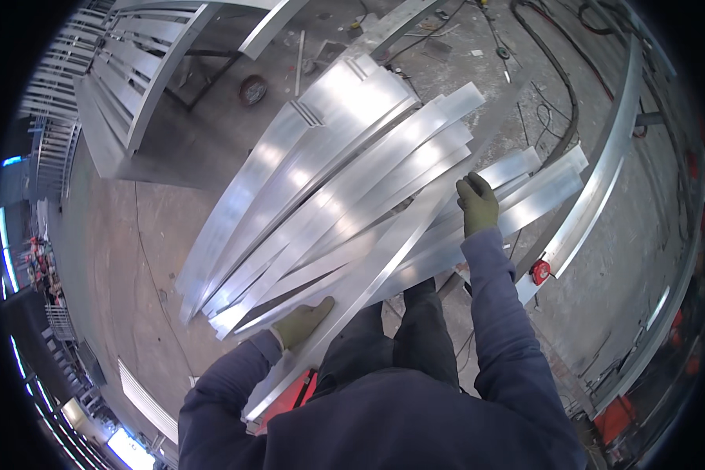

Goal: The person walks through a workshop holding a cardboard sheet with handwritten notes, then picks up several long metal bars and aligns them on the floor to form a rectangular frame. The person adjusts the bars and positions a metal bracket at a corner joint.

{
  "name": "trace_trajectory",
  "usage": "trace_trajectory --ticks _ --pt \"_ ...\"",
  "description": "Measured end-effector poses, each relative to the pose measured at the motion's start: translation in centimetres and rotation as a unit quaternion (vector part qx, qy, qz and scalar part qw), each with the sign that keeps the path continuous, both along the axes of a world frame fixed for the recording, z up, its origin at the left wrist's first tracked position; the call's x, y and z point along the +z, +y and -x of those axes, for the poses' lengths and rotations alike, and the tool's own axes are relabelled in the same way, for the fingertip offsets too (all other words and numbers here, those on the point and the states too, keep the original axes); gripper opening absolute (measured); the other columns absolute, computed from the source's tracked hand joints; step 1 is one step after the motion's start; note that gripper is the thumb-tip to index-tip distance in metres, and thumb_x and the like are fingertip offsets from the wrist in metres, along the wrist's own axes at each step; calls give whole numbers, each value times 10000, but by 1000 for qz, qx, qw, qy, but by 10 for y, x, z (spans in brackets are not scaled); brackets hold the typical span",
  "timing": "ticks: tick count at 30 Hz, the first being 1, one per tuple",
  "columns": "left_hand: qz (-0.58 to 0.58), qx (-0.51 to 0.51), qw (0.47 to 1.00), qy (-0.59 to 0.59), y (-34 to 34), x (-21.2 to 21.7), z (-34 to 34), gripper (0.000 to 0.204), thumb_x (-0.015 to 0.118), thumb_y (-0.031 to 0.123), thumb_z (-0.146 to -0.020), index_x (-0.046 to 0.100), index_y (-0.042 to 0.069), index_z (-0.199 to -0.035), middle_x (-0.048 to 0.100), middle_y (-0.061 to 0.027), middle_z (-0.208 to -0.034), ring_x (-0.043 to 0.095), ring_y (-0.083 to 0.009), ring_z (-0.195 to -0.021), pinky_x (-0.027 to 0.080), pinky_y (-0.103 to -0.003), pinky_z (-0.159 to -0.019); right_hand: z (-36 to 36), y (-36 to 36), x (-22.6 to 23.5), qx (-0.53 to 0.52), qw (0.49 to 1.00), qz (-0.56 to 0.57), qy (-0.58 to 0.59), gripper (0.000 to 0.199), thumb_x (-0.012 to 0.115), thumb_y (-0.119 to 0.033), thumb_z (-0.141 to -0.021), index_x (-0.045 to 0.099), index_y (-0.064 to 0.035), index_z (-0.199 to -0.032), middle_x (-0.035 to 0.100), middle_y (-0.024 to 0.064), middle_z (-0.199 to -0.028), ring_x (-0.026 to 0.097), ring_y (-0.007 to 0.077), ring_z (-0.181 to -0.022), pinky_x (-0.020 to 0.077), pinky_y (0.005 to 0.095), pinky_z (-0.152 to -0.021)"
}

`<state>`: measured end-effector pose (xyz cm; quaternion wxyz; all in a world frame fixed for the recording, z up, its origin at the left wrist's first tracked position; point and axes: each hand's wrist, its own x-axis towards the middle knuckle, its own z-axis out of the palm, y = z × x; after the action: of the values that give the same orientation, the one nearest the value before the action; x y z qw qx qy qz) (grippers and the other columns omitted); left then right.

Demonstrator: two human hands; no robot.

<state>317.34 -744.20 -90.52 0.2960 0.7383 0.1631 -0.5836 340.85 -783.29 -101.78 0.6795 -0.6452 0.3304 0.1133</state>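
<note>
Both my hands wear olive-green gloves. A long, silvery metal bar runs diagonally in front of my body, from lower left to upper right. My left hand grips its lower part, thumb stretched along it and the other fingers partly hidden. Farther up, my right hand has its fingers curled over the bar's edge. Beneath and beyond it lies a fanned-out pile of shiny flat metal bars, overlapping one another.
A slatted metal frame stands at the far left. On the right, a long metal beam carries a red tape measure. Dark cables trail over the floor at the back right. A round reddish dish sits beyond the pile.
</note>
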Motion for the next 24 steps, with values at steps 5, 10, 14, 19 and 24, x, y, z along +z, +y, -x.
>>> trace_trajectory --ticks 5,10,14,19,24 --pt "67 -176 981 -54 60 -57 25 515 357 388 -1181 329 218 -1666 699 -314 -1337 723 -423 -1203 548 -442 -1067 72 22 -31 25 998 45 20 648 834 -283 -960 619 18 -1492 691 176 -1413 677 259 -1227 550 373 -1024" --pt "50 -81 994 -60 80 -80 22 550 401 423 -1174 442 120 -1631 731 -272 -1316 743 -379 -1149 551 -406 -1049 129 49 -55 32 998 39 28 648 842 -311 -961 629 38 -1464 710 193 -1362 683 259 -1219 547 371 -1048" --pt "23 36 999 -13 31 -66 -3 643 487 548 -1122 620 37 -1490 776 -219 -1222 747 -306 -1096 544 -380 -1018 111 -14 -26 26 990 92 106 712 878 -372 -923 624 39 -1447 706 174 -1334 698 252 -1143 561 341 -993" --pt "-44 86 968 -233 -3 -32 -34 566 685 456 -1042 728 -44 -1303 771 -137 -996 714 -206 -907 548 -332 -843 133 -73 -77 -84 978 135 132 873 915 -468 -863 558 -18 -1520 660 168 -1408 687 296 -1194 582 429 -971" --pt "-69 211 889 -401 -101 18 -81 364 740 193 -1018 707 -71 -1267 765 -168 -1039 738 -237 -981 595 -372 -883 97 -104 -89 -111 970 -54 212 887 919 -516 -840 568 -78 -1527 636 169 -1453 671 350 -1247 595 588 -911"
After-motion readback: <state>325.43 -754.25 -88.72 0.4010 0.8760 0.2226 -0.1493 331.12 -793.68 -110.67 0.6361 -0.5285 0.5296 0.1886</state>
